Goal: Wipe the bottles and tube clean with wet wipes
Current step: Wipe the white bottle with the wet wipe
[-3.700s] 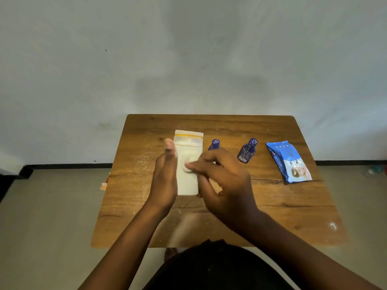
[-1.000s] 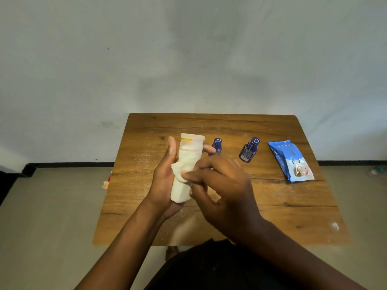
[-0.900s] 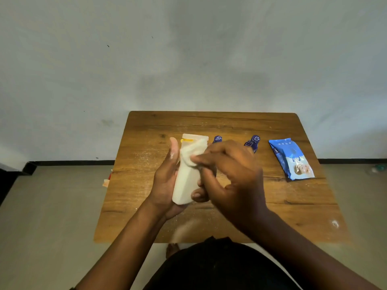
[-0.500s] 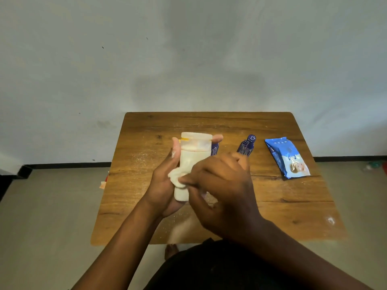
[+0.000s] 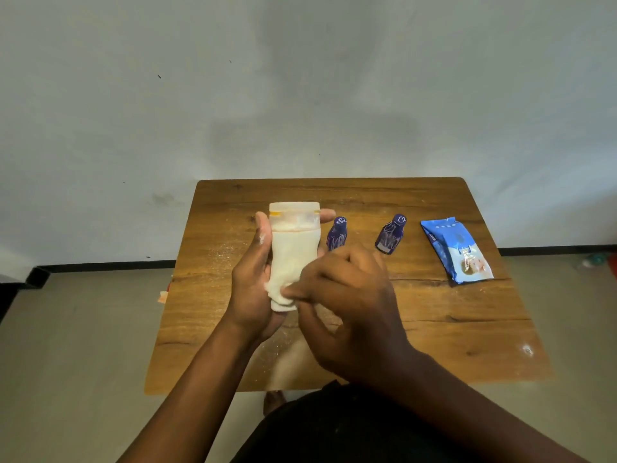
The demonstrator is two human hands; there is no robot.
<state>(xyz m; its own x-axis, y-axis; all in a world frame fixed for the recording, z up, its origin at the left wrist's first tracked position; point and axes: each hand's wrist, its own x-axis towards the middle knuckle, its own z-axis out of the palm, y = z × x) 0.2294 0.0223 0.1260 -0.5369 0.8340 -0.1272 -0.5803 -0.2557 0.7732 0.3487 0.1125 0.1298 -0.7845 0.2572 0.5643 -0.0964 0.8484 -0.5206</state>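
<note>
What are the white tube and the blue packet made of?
White tube: probably soft matte plastic; its flat crimped end looks translucent. Blue wet wipes packet: likely thin glossy plastic film, creased and catching light. Table: wood, or a wood-look surface; grain shows.

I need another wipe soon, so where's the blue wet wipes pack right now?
The blue wet wipes pack lies on the table's far right, just right of the two small blue bottles.

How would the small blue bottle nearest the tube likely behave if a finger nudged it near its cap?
The small blue bottle stands upright on the table, tall for its narrow base, so it would probably tip rather than slide. Its rounded body suggests it might then roll. Being small, it is likely light.
</note>
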